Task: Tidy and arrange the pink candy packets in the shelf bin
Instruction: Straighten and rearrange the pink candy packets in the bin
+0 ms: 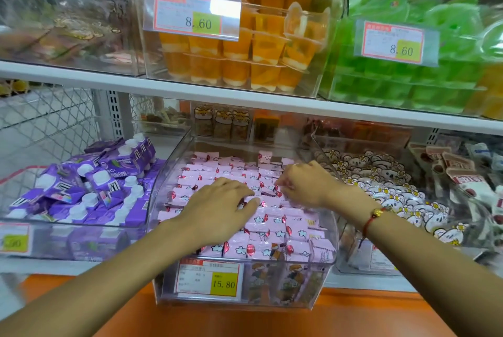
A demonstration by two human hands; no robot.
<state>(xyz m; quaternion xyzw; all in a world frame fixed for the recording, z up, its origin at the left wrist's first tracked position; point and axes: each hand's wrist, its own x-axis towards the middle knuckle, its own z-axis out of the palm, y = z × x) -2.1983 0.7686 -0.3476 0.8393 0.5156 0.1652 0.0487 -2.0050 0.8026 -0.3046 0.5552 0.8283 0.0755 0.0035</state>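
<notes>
Both hands press glossy pink candy packets (272, 247) in clear bin (324, 276).

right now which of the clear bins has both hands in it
The middle lower bin, holding pink candy packets. Left hand and right hand rest there; neighbouring bins hold purple and white packs.

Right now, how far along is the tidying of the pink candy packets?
Partway. The back rows of pink candy packets lie fairly even in the clear bin. The left hand rests on the middle rows, and the right hand seems to pinch one. The front packets look jumbled.
</notes>
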